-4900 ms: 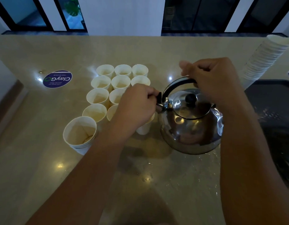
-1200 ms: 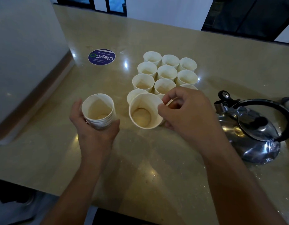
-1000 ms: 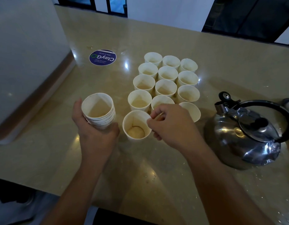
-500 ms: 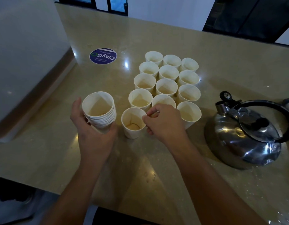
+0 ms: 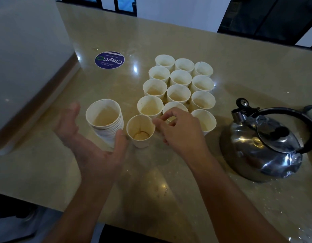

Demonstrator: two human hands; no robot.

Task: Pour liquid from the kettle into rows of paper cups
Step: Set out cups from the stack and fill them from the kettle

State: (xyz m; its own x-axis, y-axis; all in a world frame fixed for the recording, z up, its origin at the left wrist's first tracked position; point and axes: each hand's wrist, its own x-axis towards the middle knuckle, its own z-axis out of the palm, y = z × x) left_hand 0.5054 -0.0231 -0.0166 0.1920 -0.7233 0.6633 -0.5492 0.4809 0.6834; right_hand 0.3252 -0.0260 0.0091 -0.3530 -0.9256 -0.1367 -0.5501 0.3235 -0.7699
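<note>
Countertop [image 5: 186,190] beige, glossy; dark windows [image 5: 267,14] behind.

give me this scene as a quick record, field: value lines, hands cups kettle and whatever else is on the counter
left hand: left hand open, palm up, beside the stack of cups, not gripping it
right hand: right hand with fingers loosely curled, fingertips at the rim of the nearest cup
nearest cup: upright on the counter, a little liquid at its bottom
cup rows: rows of paper cups, three across, upright, close together
kettle: kettle standing on the counter to the right, lid on, handle up, untouched
sticker: round blue sticker beyond the stack
</note>
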